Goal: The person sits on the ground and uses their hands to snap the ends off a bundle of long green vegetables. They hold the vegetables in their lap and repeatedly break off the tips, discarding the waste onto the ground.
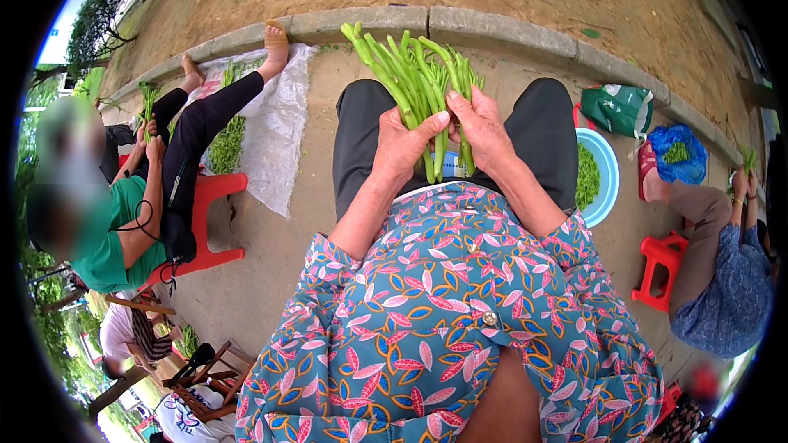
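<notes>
Between my knees, my left hand (403, 141) is closed around a bunch of green leafy-vegetable stems (403, 83), their ends fanned away from me and their other ends near my lap. My right hand (480, 129) grips a few more stems (463, 74) right beside the bunch, its thumb and fingers close to my left thumb. A light blue plastic basin (606, 175) stands beside my right knee, with chopped green pieces (586, 178) in it. Part of a blue object with writing (452, 163) shows behind the stems; what it is I cannot tell.
A person in a green top (132, 221) sits at left on a red plastic stool (212, 215), by a plastic sheet (277, 135) with greens. At right are a green bag (615, 107), a blue plastic bag (689, 166), a red stool (659, 271) and another person (726, 289). A stone curb (505, 27) runs ahead.
</notes>
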`<action>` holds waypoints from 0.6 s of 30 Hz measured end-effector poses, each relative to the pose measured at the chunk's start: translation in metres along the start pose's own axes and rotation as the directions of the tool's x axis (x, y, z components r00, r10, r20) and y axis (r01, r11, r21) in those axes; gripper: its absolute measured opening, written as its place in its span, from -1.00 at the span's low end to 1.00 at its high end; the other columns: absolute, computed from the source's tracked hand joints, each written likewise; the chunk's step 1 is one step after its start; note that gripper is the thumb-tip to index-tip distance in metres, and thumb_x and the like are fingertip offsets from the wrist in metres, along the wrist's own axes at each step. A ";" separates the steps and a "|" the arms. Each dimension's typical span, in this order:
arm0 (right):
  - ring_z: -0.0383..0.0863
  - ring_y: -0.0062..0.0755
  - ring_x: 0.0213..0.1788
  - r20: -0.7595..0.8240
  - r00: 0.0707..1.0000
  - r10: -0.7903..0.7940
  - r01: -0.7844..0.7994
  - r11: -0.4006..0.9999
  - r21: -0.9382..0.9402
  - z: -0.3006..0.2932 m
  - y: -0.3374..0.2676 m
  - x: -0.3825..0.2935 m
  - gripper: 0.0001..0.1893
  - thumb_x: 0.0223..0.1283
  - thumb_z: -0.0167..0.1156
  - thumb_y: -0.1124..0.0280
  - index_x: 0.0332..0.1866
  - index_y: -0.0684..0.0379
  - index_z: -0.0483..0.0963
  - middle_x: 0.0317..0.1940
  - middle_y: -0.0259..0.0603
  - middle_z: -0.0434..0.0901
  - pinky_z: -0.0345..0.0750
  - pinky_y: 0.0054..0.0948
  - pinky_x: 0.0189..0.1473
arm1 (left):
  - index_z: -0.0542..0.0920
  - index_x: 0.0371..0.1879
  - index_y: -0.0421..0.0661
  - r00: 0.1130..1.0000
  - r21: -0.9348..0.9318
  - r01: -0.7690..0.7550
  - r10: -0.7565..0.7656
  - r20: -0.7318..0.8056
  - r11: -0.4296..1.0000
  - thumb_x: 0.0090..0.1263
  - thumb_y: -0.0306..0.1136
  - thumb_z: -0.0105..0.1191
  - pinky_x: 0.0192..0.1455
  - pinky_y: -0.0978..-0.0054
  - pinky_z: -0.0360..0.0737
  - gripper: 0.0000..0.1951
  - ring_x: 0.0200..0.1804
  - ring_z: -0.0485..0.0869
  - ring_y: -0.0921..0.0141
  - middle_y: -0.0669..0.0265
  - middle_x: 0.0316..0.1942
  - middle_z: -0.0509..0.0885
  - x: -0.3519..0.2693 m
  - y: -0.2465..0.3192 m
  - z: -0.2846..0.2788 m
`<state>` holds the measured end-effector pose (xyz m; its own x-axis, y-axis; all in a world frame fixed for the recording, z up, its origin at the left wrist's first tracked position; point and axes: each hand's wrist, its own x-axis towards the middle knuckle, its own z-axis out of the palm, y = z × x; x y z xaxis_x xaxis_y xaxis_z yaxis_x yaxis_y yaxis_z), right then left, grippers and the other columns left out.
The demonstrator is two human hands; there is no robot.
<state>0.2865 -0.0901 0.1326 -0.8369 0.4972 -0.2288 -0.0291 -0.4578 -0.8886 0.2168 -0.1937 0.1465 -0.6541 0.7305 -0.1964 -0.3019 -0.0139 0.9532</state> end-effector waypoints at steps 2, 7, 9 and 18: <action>0.25 -0.71 -0.66 0.019 1.000 -0.003 0.003 1.000 0.001 -0.004 0.006 0.004 -0.83 0.21 -0.05 0.30 -0.34 0.18 0.31 -0.62 -0.43 0.34 0.22 -0.66 -0.67 | 0.55 -0.35 -0.19 0.999 0.000 0.028 -0.028 -0.041 1.000 0.12 -0.50 0.11 -0.56 0.68 0.41 -0.88 -0.53 0.55 0.56 0.33 -0.54 0.61 -0.001 0.000 0.001; 0.34 -0.68 -0.56 -0.038 0.997 0.072 -0.068 0.992 0.110 0.000 0.009 0.003 -0.81 0.21 -0.06 0.31 -0.24 0.22 0.34 -0.52 -0.38 0.41 0.29 -0.63 -0.59 | 0.54 -0.33 -0.22 0.997 -0.041 0.073 -0.074 -0.026 0.997 0.07 -0.53 0.16 -0.50 0.61 0.48 -0.82 -0.51 0.57 0.52 0.31 -0.49 0.61 0.004 -0.008 -0.002; 0.41 -0.64 -0.46 -0.051 0.993 0.108 -0.097 0.979 0.179 -0.001 0.012 0.006 -0.78 0.21 -0.07 0.32 -0.16 0.25 0.35 -0.43 -0.34 0.46 0.38 -0.60 -0.50 | 0.53 -0.30 -0.24 0.993 -0.053 0.102 -0.105 -0.060 0.993 0.05 -0.52 0.20 -0.40 0.55 0.55 -0.77 -0.47 0.57 0.48 0.29 -0.46 0.61 0.004 -0.011 -0.001; 0.45 -0.57 -0.25 0.031 0.999 0.026 -0.031 0.985 0.170 -0.002 0.013 0.006 -0.73 0.21 -0.09 0.37 -0.05 0.29 0.33 -0.24 -0.26 0.47 0.43 -0.53 -0.16 | 0.55 -0.32 -0.21 0.994 0.070 0.034 -0.026 -0.109 0.997 -0.02 -0.54 0.25 -0.42 0.61 0.51 -0.74 -0.47 0.54 0.55 0.37 -0.47 0.60 0.008 -0.014 -0.002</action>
<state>0.2819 -0.0916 0.1195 -0.8540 0.4621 -0.2390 -0.0962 -0.5917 -0.8004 0.2149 -0.1889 0.1315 -0.7175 0.6520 -0.2450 -0.2745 0.0585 0.9598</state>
